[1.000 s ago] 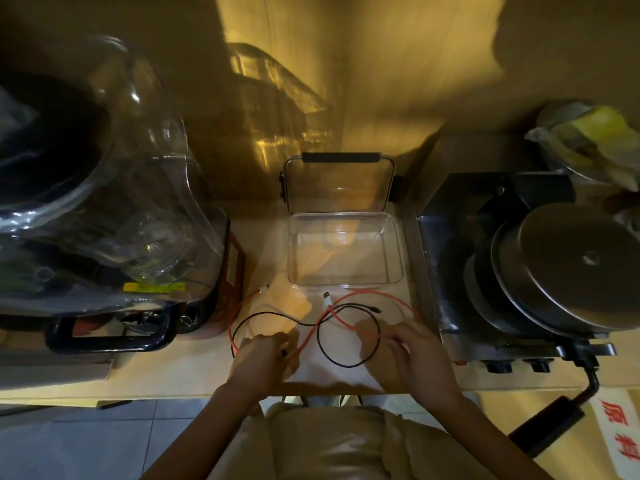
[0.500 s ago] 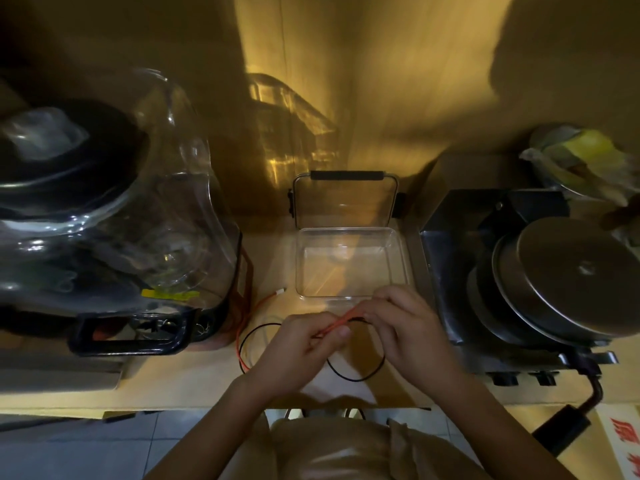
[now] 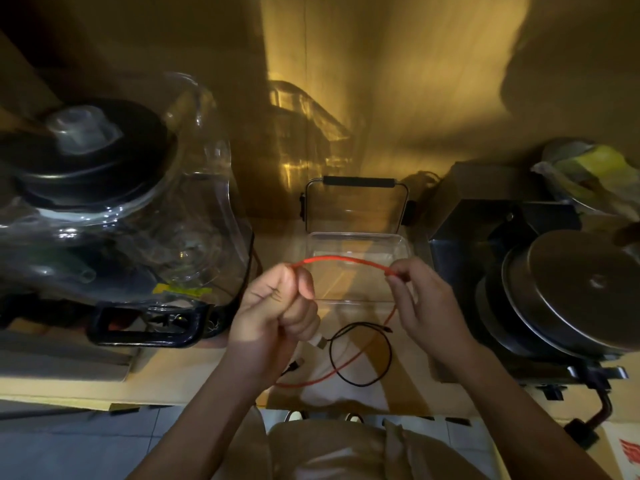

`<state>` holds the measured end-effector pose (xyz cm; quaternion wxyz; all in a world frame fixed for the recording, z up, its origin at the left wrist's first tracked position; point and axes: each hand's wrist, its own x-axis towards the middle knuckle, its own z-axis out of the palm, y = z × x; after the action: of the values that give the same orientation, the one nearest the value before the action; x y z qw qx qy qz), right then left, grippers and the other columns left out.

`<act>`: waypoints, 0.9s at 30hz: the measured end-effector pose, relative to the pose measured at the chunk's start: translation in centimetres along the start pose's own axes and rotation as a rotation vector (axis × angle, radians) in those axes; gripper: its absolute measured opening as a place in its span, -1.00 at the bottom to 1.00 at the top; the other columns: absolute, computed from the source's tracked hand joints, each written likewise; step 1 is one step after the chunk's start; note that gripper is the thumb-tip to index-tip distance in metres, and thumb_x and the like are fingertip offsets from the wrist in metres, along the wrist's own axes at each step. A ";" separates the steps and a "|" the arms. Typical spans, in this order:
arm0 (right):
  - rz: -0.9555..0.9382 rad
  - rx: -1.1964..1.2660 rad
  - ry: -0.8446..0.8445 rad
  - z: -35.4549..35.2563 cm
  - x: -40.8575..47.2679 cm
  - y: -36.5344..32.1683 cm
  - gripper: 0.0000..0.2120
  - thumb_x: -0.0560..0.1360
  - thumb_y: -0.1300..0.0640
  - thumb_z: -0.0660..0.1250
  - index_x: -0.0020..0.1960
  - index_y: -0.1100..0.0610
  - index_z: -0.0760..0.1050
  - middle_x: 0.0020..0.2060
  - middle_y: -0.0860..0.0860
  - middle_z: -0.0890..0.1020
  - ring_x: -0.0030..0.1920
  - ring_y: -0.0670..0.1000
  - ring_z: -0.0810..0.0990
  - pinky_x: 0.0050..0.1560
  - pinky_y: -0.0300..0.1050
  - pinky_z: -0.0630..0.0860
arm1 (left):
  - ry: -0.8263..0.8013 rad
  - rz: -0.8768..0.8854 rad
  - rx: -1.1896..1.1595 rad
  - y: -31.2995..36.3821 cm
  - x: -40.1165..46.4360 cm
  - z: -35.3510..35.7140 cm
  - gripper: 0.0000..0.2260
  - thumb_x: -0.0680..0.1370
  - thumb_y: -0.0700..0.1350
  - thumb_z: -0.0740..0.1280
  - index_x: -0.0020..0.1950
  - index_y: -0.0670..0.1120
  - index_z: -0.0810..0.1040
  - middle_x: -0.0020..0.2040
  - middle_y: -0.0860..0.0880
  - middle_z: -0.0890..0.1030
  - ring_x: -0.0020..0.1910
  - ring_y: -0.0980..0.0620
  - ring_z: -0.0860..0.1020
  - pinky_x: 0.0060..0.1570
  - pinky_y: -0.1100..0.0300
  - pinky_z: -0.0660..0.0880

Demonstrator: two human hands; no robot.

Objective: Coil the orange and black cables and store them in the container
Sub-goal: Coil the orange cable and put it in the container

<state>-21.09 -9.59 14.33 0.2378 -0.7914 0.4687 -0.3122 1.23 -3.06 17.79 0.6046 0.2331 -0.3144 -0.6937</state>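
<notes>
Two hands share the orange cable (image 3: 341, 259): my left hand (image 3: 277, 306) is fisted round it near its white plug, my right hand (image 3: 424, 299) pinches it at the fingertips. Between them it arcs left to right above the open clear container (image 3: 403, 244), which lies just beyond both hands. Its slack drops from the right pinch to the counter, crossing the black cable (image 3: 360, 351) looped below. Red characters at the lower right are cut off, unreadable.

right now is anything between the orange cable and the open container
Nothing visible. The orange cable arcs between the left hand and right hand, right over the near part of the clear container, whose lid is open. The black cable lies on the counter, nearer the person.
</notes>
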 end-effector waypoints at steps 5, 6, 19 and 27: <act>0.172 0.162 -0.205 2.2 -2.2 0.4 -0.92 0.62 0.03 0.14 -0.01 -0.07 0.39 -0.23 -0.09 0.55 -0.23 -0.04 0.57 -0.22 0.08 0.57 | -0.135 -0.018 -0.351 2.0 0.4 1.4 -0.77 0.62 -0.03 0.26 -0.08 -0.19 0.50 -0.46 0.04 0.19 -0.54 0.11 0.11 -0.53 0.26 0.13; 0.193 0.205 -0.222 2.7 -2.6 0.7 -0.91 0.63 0.05 0.14 -0.02 -0.06 0.40 -0.23 -0.09 0.55 -0.22 -0.04 0.57 -0.20 0.09 0.57 | -0.164 -0.024 -0.445 2.3 0.6 1.6 -0.75 0.65 -0.04 0.20 -0.04 -0.22 0.48 -0.44 0.02 0.19 -0.54 0.11 0.10 -0.52 0.23 0.16; 0.345 0.603 0.208 0.0 -1.4 -2.3 -0.80 0.62 0.08 0.12 0.05 0.03 0.53 -0.41 0.19 0.41 -0.48 0.11 0.37 -0.51 -0.03 0.36 | -0.091 -0.081 -0.561 2.5 1.1 1.0 -0.72 0.69 -0.02 0.07 -0.03 -0.18 0.43 -0.43 0.01 0.23 -0.50 0.07 0.20 -0.50 0.19 0.18; 0.209 0.394 0.342 -2.9 -0.3 -4.4 -0.77 0.60 0.29 0.24 0.15 0.03 0.52 -0.18 0.07 0.63 -0.20 0.06 0.61 -0.18 -0.06 0.55 | 0.042 -0.025 -0.551 2.2 1.3 1.2 -0.65 0.66 0.09 0.08 -0.16 -0.10 0.47 -0.48 0.05 0.17 -0.54 0.09 0.13 -0.56 0.21 0.12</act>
<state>-20.64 -7.59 19.22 0.3352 -0.6130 0.5115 -0.5002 1.69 -4.29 20.28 0.6431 0.0781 -0.0982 -0.7554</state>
